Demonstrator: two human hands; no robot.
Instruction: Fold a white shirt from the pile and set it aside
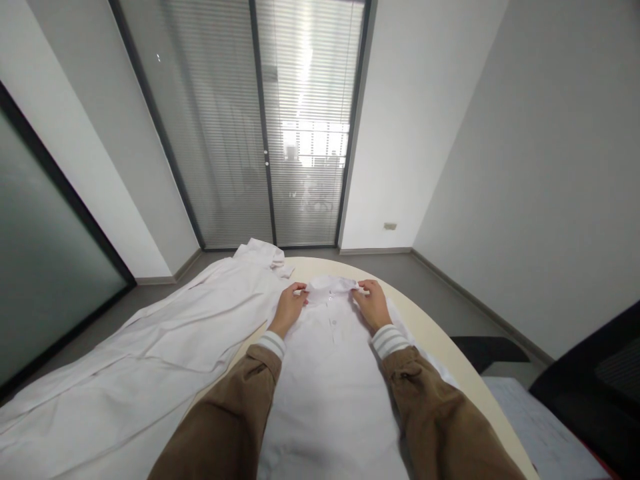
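Observation:
A white buttoned shirt (333, 387) lies spread on the round table, its collar (331, 285) at the far end and a short row of buttons running down from it. At the collar's left tip, my left hand (290, 308) pinches the cloth between thumb and fingers. My right hand (371, 305) grips the opposite collar tip the same way. Both forearms rest over the shirt's sides and cover parts of it.
Another white garment (165, 353) is laid out along the left, its far end bunched near the table's back edge. The pale table (430, 327) curves round on the right. Beyond it stands a black chair (600, 373). A glass partition with blinds (220, 133) rises behind.

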